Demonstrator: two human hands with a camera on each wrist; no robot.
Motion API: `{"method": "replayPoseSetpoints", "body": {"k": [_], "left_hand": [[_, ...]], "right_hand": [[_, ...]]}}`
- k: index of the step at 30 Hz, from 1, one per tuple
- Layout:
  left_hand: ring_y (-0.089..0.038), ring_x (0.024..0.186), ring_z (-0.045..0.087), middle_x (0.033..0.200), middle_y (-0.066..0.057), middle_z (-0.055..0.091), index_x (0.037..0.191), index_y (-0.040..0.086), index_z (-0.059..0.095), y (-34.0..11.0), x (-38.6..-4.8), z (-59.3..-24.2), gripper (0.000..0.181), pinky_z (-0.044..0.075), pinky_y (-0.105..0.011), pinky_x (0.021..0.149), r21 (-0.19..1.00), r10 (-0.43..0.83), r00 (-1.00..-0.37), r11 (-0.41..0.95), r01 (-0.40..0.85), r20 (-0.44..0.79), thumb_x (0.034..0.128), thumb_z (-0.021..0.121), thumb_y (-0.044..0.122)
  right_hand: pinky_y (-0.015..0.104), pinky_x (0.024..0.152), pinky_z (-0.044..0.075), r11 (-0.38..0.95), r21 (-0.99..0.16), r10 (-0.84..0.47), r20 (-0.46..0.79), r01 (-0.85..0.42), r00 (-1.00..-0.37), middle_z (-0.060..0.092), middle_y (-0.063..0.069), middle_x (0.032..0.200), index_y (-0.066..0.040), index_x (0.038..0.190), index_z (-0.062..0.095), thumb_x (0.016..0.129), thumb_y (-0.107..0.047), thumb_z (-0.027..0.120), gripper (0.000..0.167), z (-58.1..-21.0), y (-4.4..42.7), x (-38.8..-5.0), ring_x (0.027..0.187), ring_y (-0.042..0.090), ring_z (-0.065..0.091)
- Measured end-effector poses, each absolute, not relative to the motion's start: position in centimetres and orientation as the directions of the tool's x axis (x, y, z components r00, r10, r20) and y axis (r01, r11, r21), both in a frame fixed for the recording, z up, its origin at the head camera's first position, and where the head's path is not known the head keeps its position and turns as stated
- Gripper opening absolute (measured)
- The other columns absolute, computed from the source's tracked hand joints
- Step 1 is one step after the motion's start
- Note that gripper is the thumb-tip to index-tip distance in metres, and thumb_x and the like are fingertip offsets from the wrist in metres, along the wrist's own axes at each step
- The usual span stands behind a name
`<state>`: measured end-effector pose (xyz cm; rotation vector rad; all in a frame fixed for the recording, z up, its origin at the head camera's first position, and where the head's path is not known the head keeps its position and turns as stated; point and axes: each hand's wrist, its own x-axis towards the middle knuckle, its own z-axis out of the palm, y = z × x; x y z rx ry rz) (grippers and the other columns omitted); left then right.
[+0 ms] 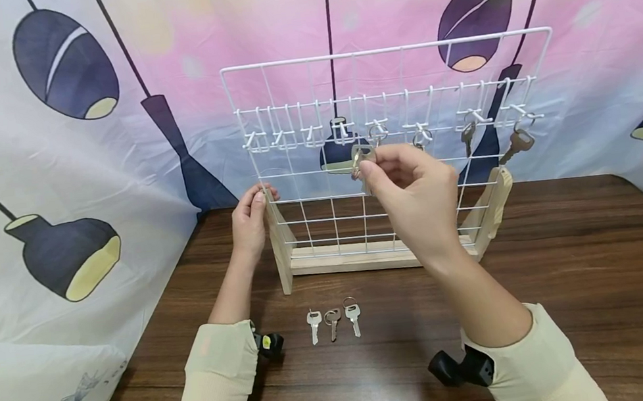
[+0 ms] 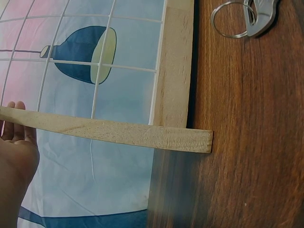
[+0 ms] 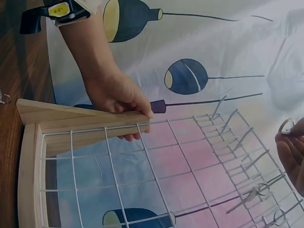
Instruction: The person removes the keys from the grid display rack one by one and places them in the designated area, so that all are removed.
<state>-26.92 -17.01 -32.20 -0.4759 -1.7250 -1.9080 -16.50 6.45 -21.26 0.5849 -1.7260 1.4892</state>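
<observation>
A white wire grid rack (image 1: 345,196) stands upright on a wooden base, with a row of hooks across its upper part. My left hand (image 1: 248,225) grips the top of the rack's left wooden post (image 1: 281,251); in the right wrist view its thumb and fingers lie on opposite sides of the wood. Raised before the hooks, my right hand (image 1: 425,202) pinches a key (image 1: 361,156) by its head. A key ring (image 3: 285,125) shows at those fingertips in the right wrist view. The key's blade is mostly hidden.
Hanging from right-hand hooks are several keys, among them a brown key (image 1: 517,142) and another key (image 1: 468,137). On the brown table (image 1: 400,363) before the rack lie three keys: left (image 1: 314,324), middle (image 1: 333,321) and right (image 1: 353,316). A lamp-printed cloth (image 1: 172,39) hangs behind.
</observation>
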Motion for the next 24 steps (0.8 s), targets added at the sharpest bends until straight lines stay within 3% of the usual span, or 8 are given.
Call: {"method": "replayPoseSetpoints", "body": {"k": [5, 12, 24], "left_hand": [[-0.01, 0.088, 0.061, 0.091, 0.004, 0.062, 0.112, -0.02, 0.049, -17.0, -26.9, -32.2, 0.031, 0.045, -0.024, 0.085, 0.808, -0.142, -0.806, -0.055, 0.586, 0.575, 0.0984, 0.04, 0.006], [-0.011, 0.088, 0.061, 0.092, 0.002, 0.063, 0.113, -0.021, 0.047, -17.0, -26.7, -32.0, 0.031, 0.045, -0.024, 0.085, 0.81, -0.144, -0.808, -0.057, 0.583, 0.571, 0.0981, 0.04, 0.006], [-0.01, 0.088, 0.061, 0.092, 0.004, 0.062, 0.113, -0.019, 0.049, -17.0, -26.6, -31.9, 0.031, 0.046, -0.023, 0.084, 0.814, -0.14, -0.811, -0.048, 0.579, 0.569, 0.0983, 0.04, 0.006]], "right_hand": [[0.022, 0.057, 0.052, 0.17, -0.645, 0.149, 0.764, -0.745, -0.628, 0.066, 0.012, 0.07, 0.007, 0.08, 0.066, 0.081, 0.0, 0.067, 0.007, -21.8, 7.0, -15.8, 0.058, 0.011, 0.06], [0.018, 0.051, 0.048, 0.212, -0.654, 0.15, 0.756, -0.726, -0.638, 0.065, 0.011, 0.068, 0.003, 0.08, 0.067, 0.08, 0.003, 0.068, 0.001, -23.1, 7.7, -15.2, 0.056, 0.011, 0.06], [0.02, 0.057, 0.052, 0.204, -0.694, 0.066, 0.713, -0.69, -0.698, 0.066, 0.014, 0.072, 0.007, 0.084, 0.064, 0.079, 0.006, 0.068, 0.007, -26.2, 8.7, -15.2, 0.06, 0.006, 0.063]]}}
